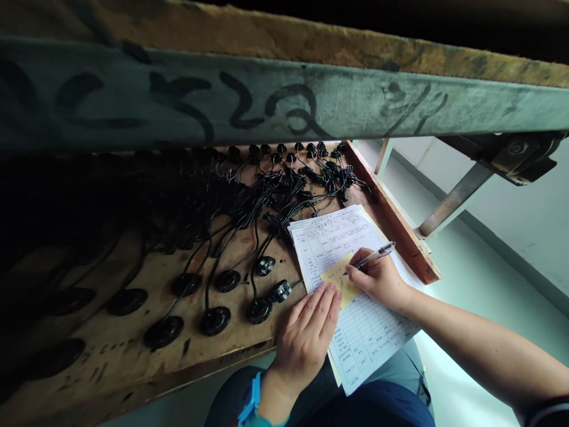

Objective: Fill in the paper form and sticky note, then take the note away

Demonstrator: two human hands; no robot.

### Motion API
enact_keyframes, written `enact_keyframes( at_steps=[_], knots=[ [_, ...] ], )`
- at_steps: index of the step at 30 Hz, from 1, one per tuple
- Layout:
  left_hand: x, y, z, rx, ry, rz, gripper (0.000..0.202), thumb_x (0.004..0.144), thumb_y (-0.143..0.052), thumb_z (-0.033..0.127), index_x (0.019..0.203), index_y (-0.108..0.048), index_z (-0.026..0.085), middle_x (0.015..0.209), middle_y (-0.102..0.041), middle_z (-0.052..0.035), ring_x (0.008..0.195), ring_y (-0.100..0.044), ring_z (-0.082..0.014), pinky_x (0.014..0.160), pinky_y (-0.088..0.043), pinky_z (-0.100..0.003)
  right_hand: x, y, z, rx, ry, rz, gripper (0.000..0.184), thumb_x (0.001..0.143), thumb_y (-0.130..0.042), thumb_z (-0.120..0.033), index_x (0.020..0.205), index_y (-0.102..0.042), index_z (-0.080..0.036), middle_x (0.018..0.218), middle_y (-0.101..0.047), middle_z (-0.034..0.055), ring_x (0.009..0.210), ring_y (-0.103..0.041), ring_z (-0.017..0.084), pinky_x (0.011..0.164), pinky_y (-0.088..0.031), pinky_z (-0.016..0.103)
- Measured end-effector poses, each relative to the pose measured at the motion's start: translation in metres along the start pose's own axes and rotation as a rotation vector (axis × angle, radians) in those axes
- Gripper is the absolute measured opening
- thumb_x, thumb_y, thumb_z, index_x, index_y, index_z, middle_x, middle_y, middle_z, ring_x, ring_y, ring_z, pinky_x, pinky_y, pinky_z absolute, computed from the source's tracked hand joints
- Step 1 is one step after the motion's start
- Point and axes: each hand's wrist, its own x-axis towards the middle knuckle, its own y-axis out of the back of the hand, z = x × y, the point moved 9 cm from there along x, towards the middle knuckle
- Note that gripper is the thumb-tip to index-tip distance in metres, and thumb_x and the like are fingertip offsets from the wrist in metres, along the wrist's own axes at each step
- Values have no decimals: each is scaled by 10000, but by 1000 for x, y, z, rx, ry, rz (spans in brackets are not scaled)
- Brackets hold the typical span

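Wooden shelf [128,375], black cables [262,196] crowding printed sheets [371,344]. Right hand [377,279] pinches pen [379,252] over yellow note [334,274] atop sheets; left hand [306,332], flat, gripping nothing, steadies note. Sheets overhang shelf edge: pressing there could sag paper, skid pen.

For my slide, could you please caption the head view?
Right hand holding slim silvery pen to yellow paper note, left hand at its edge, atop white printed paper sheets.

Left hand [306,338] and right hand [380,280] ungloved. Bright blue band [252,398], left wrist [276,394]. Right arm [475,341]: dark, pale-striped sleeve [546,416]. Navy cloth [384,408] at lap, possibly shirt hem; grey-green trousers [409,363], loose cut unclear.
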Motion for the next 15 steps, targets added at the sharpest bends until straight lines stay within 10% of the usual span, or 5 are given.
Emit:
enact_keyframes(
  at_steps=[15],
  knots=[
    [3,2,0,4,-6,-1,408,1046,-342,76,1315,-649,55,1360,-688,-142,1284,-611,-253,1063,-438,-395,1,1,-4,-23,6,-3,183,845,-643,-328,763,-584,-175,649,-612,3,580,-522,113,547,-420,241]
  ],
)
